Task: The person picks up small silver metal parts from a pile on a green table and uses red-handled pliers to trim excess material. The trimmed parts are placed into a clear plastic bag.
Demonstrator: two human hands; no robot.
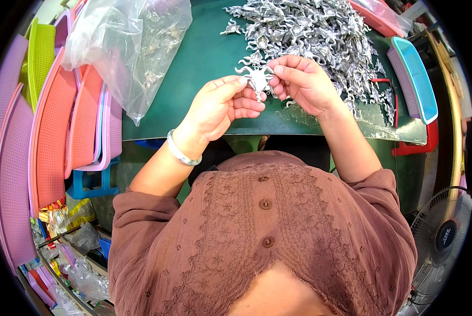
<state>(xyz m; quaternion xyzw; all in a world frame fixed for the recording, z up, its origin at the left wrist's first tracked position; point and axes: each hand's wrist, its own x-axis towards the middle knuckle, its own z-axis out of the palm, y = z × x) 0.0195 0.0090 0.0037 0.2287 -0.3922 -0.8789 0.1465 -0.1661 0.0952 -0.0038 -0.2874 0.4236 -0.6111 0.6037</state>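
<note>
A silvery cast-metal piece (258, 80) with curved, horn-like arms and a small loop on top is held up over the near edge of the green table (188, 105). My left hand (220, 105) pinches its left side between thumb and fingers, a pale bangle on the wrist. At its upper right edge, my right hand (305, 84) grips it with thumb and forefinger, the fingertips closed together. Just beyond both hands lies a large heap of similar metal pieces (310, 31), partly covered by the right hand.
A clear plastic bag (125, 47) lies left of the heap. Stacked colourful plastic baskets (51, 137) crowd the left side. To the right are a red-handled tool (396, 108), a turquoise and purple basket (414, 79), a red stool-like piece (420, 145) and a fan (444, 237).
</note>
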